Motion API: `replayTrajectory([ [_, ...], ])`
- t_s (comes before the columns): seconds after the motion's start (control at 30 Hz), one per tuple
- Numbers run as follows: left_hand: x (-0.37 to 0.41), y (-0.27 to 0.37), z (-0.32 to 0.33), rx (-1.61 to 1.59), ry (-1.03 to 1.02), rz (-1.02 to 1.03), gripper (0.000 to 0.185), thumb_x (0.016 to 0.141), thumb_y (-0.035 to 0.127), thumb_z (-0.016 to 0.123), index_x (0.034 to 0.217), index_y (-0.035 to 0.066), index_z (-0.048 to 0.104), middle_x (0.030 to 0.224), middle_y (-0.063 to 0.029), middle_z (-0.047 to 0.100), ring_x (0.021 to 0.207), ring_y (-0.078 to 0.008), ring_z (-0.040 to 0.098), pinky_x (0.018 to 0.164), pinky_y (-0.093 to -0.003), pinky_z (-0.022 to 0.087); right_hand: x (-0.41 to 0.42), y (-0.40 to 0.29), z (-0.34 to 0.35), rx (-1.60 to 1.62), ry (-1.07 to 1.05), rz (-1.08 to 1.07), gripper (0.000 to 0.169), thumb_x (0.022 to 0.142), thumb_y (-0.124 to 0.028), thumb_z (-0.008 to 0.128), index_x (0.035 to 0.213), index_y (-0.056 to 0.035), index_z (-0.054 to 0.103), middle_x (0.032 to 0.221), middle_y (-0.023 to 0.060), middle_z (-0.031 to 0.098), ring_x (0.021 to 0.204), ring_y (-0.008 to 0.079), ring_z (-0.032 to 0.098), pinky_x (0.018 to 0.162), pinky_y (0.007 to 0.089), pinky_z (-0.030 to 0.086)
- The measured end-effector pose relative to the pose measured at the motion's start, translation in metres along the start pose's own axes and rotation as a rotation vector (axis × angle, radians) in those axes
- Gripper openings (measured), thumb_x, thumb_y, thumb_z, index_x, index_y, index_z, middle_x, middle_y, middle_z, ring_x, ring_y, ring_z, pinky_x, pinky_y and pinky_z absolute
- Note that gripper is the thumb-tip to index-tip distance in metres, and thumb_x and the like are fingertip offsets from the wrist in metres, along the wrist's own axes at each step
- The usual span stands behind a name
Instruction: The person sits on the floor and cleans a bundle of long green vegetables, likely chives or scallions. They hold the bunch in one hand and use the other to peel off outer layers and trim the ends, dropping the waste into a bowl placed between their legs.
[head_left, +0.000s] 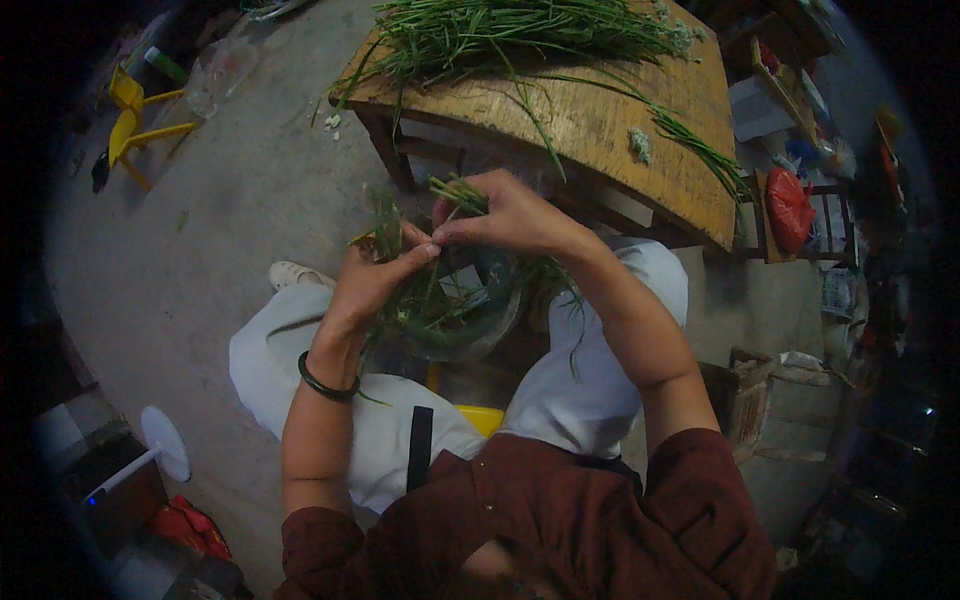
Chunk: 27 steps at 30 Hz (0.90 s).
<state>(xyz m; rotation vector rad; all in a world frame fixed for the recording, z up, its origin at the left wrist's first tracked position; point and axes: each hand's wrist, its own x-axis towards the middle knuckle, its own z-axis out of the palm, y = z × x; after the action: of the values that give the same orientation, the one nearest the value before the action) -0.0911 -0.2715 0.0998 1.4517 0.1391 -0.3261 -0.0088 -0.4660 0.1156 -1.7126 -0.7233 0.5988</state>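
Observation:
My left hand (382, 274) is closed around some leafy green stalks (386, 225), which rise out of its grip. A short bundle of green stems (461, 195) sits in my right hand (495, 214), cut ends pointing left. Thumb and fingertips of both hands meet over a round, see-through tub (487, 337) between my knees. Green plant scraps (435, 315) and a white piece (465, 285) lie inside it. Thin leaves hang below my right wrist. My fingers partly hide the held stems.
A worn wooden table (600, 135) ahead bears a heap of green stalks (510, 34) with pale flower heads, a thinner bunch (697, 150) and a loose flower clump (639, 146). A yellow chair (131, 124) stands left. At right, a red plastic bag (789, 210) rests on a wooden chair.

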Motion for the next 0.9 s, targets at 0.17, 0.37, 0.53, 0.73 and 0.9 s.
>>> replayTrajectory([
  [0.17, -0.002, 0.002, -0.001, 0.064, 0.043, -0.016, 0.012, 0.079, 0.013, 0.071, 0.081, 0.004, 0.063, 0.076, 0.001, 0.06, 0.073, -0.0084, 0.055, 0.066, -0.0236, 0.044, -0.001, 0.005, 0.004, -0.012, 0.125, -0.011, 0.019, 0.077, -0.016, 0.072, 0.087, -0.001, 0.066, 0.078, 0.0024, 0.064, 0.075, 0.0098, 0.057, 0.07, 0.0266, 0.046],
  [0.37, -0.006, 0.004, -0.005, 0.051, 0.062, -0.03, 0.01, 0.08, 0.011, 0.069, 0.082, 0.005, 0.062, 0.075, 0.0015, 0.06, 0.071, -0.008, 0.055, 0.067, -0.0231, 0.044, -0.004, 0.004, -0.007, -0.022, 0.339, 0.041, 0.017, 0.078, -0.014, 0.07, 0.086, -0.0004, 0.065, 0.077, 0.0062, 0.065, 0.071, 0.0116, 0.059, 0.065, 0.0275, 0.047],
  [0.53, -0.006, 0.001, -0.01, 0.061, 0.086, -0.011, 0.01, 0.079, 0.011, 0.069, 0.08, 0.005, 0.062, 0.075, 0.0006, 0.06, 0.071, -0.0087, 0.055, 0.067, -0.0236, 0.043, -0.006, -0.006, -0.012, 0.032, 0.48, 0.107, 0.013, 0.081, -0.013, 0.066, 0.085, -0.0013, 0.065, 0.075, 0.0056, 0.065, 0.068, 0.0103, 0.058, 0.063, 0.0261, 0.047],
  [0.73, -0.005, 0.003, -0.008, 0.025, 0.125, 0.035, 0.01, 0.08, 0.01, 0.069, 0.079, 0.004, 0.062, 0.076, 0.0, 0.06, 0.072, -0.0089, 0.055, 0.067, -0.0237, 0.043, -0.011, 0.021, -0.017, -0.183, 0.211, 0.068, 0.018, 0.082, -0.015, 0.065, 0.092, -0.0001, 0.066, 0.081, 0.0077, 0.068, 0.076, 0.0127, 0.062, 0.07, 0.0281, 0.049],
  [0.9, -0.004, 0.0, -0.008, 0.109, 0.16, 0.074, 0.011, 0.08, 0.011, 0.07, 0.082, 0.003, 0.063, 0.077, 0.0009, 0.059, 0.072, -0.008, 0.054, 0.066, -0.0231, 0.043, -0.004, 0.003, 0.002, -0.07, 0.241, 0.09, 0.019, 0.081, -0.016, 0.067, 0.092, 0.0002, 0.067, 0.082, 0.0068, 0.068, 0.079, 0.0114, 0.062, 0.072, 0.0277, 0.048],
])
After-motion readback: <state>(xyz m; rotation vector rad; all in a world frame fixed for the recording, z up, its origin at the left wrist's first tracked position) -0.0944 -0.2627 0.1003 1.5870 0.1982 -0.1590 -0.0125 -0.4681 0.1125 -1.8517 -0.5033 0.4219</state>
